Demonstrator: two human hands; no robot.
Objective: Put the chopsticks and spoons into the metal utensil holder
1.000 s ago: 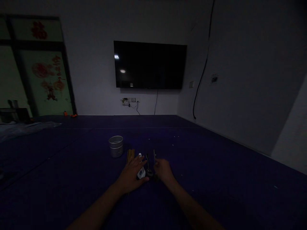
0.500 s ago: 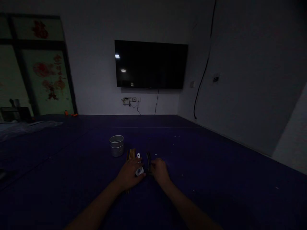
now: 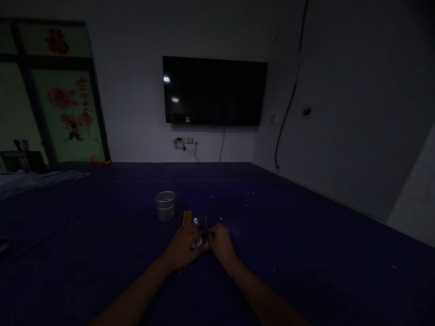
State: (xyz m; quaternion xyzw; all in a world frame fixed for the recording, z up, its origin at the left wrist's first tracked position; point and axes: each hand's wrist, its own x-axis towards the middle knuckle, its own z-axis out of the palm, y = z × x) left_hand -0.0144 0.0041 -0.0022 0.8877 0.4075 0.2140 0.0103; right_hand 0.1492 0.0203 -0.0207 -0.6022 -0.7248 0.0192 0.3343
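Observation:
My left hand [image 3: 183,245] lies over a white spoon [image 3: 196,243] and a row of brown chopsticks [image 3: 186,218], its fingers curled across the spoon and its thumb reaching to the right. The spoon's handle end, with a hole in it, sticks out beyond the fingers. My right hand [image 3: 221,244] pinches a slim, dark, shiny utensil [image 3: 207,222] standing close beside the spoon; poor light hides its exact kind. Left of the chopsticks stands an open silver metal cup [image 3: 165,207].
Small white scraps [image 3: 220,219] are scattered over the dark blue surface [image 3: 306,253]. Clear plastic sheeting [image 3: 50,181] and a dark container [image 3: 23,160] lie far left. A television [image 3: 215,90] hangs on the back wall; a black cable [image 3: 288,104] runs down the right wall.
My right hand has shifted left with the dark utensil, bringing it closer to the white spoon and my left thumb. The utensil now looks narrower. My left hand has barely moved.

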